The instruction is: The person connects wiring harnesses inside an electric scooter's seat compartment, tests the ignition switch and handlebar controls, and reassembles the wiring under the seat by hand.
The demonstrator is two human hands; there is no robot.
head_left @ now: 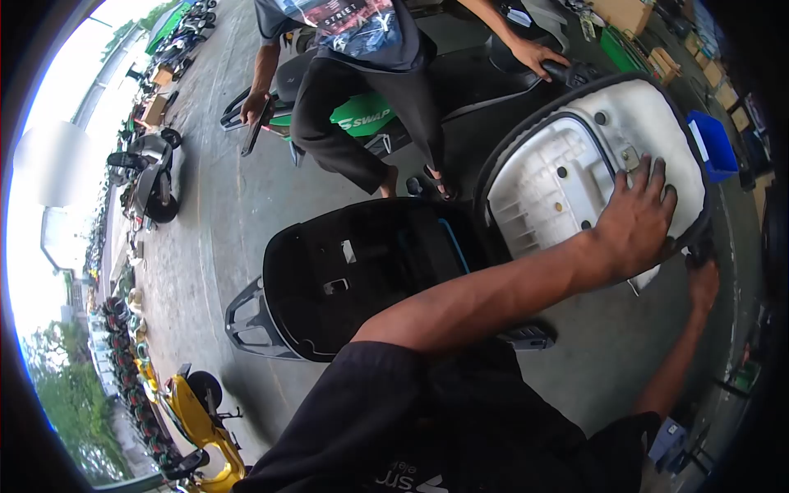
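My left hand (637, 218) lies with its fingers spread on the white underside of a raised scooter seat (546, 185). The left arm crosses over the scooter's body. Left of the seat is the black open storage compartment (370, 271), with a small pale label and a metal latch part inside. My right hand (703, 279) is beyond the seat at the far right, closed around a dark handlebar grip (701, 249). The seat hides most of the handlebar. A grey rear grab rail (246, 320) sticks out behind the compartment.
Opposite, a person (353, 74) sits on a green and black scooter (362, 119), one hand holding a phone (256, 127), the other on the handlebar. A yellow scooter (197, 419) stands lower left, a dark one (152, 177) upper left. A blue bin (713, 146) is at right.
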